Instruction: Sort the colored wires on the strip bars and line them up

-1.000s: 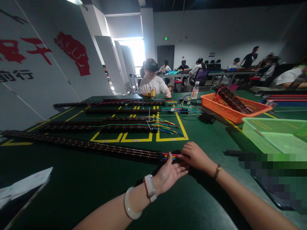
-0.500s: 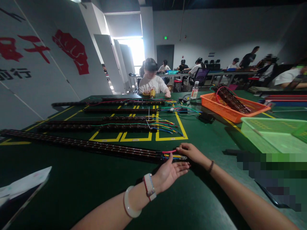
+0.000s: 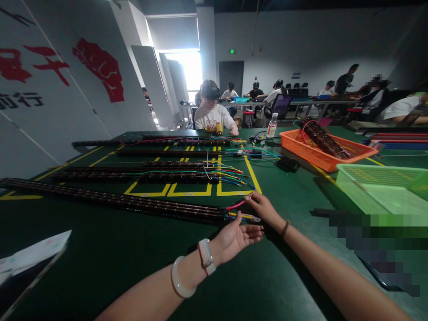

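Note:
A long dark wire harness (image 3: 133, 201) lies slantwise across the green table, its coloured wire ends pointing right. Between thumb and fingertips, my right hand (image 3: 263, 208) pinches the end of a red wire (image 3: 235, 205) that bends upward away from the bundle. Just below the wire ends, my left hand (image 3: 236, 239) is palm up with its fingers stretched out and thumb raised, gripping nothing. Yellow and blue wires with ring terminals (image 3: 256, 219) lie above its palm; whether they touch it I cannot tell.
More wire harnesses (image 3: 167, 178) lie behind, across yellow tape outlines. An orange basket (image 3: 294, 149) holding another harness and a green basket (image 3: 351, 187) stand on the right. A bottle (image 3: 272, 127) stands farther back. Across the table, a co-worker (image 3: 216, 117) sits near a yellow tool.
My right hand has moved slightly up and left, lifting the red wire's end higher. My left hand has barely moved. The co-worker's yellow tool has shifted a little right.

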Available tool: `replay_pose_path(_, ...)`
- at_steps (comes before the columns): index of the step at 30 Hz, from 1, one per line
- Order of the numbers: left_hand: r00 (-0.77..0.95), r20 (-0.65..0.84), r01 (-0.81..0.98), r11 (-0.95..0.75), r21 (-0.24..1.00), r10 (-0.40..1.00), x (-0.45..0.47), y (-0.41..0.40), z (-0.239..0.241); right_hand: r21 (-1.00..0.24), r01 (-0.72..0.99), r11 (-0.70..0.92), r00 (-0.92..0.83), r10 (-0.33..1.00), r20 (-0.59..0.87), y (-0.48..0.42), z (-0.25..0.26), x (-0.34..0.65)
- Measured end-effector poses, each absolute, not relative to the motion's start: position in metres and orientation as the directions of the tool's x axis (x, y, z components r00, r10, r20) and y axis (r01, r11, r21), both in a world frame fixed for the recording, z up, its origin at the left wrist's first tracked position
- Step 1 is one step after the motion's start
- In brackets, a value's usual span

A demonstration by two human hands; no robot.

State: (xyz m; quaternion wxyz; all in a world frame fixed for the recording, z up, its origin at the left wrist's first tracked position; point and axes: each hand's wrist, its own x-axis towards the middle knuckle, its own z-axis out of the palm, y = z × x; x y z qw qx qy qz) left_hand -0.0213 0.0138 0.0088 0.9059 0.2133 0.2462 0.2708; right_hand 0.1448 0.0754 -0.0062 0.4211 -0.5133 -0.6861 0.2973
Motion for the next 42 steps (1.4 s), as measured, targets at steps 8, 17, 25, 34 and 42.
replay_pose_path(8,0.735,-0.353,-0.363,0.776,0.516,0.579,-0.022,0.021,0.010,-0.825,0.477,0.304,-0.204,0.951,0.233,0.068,-0.004,0.152)
replay_pose_path(17,0.722,-0.357,-0.374,0.768,0.520,0.593,-0.023,0.019,0.007,-0.600,0.652,0.463,-0.455,0.872,0.180,0.045,0.024,0.175)
replay_pose_path(25,0.676,-0.361,-0.395,0.730,0.558,0.643,-0.019,0.016,0.009,-0.626,0.619,0.475,-0.547,0.832,0.091,0.044,0.024,0.171)
replay_pose_path(34,0.621,-0.350,-0.434,0.680,0.591,0.701,-0.021,0.012,0.015,-0.645,0.686,0.337,-0.338,0.932,0.128,0.053,0.010,0.167)
replay_pose_path(42,0.618,-0.334,-0.480,0.678,0.557,0.712,-0.021,0.018,0.008,-0.626,0.683,0.376,-0.226,0.924,0.308,0.069,0.004,0.161)
